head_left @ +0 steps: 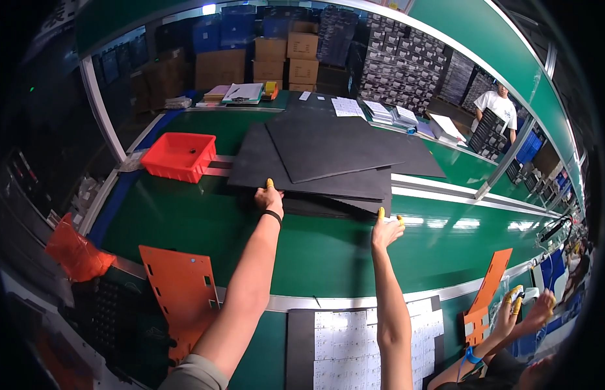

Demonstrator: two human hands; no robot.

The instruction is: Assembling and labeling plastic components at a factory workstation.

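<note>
A loose stack of flat black sheets [335, 146] lies askew across the green work surface in front of me. My left hand [270, 198] is closed on the near edge of the stack, its yellow-capped thumb on top and the other fingers hidden beneath. At the near right corner, my right hand [387, 231] pinches the sheets, with one yellow-capped fingertip sticking out to the side. How many sheets each hand grips cannot be made out. Both arms reach forward over the green surface, and a black band [273, 215] circles my left wrist.
A red plastic bin [179, 156] stands left of the stack. Orange slotted panels [182, 279] stand near my left arm. Printed white sheets [344, 344] on black backing lie close to me. At the right are a co-worker's hands [510, 312]. Paper stacks [380, 112] line the far ledge.
</note>
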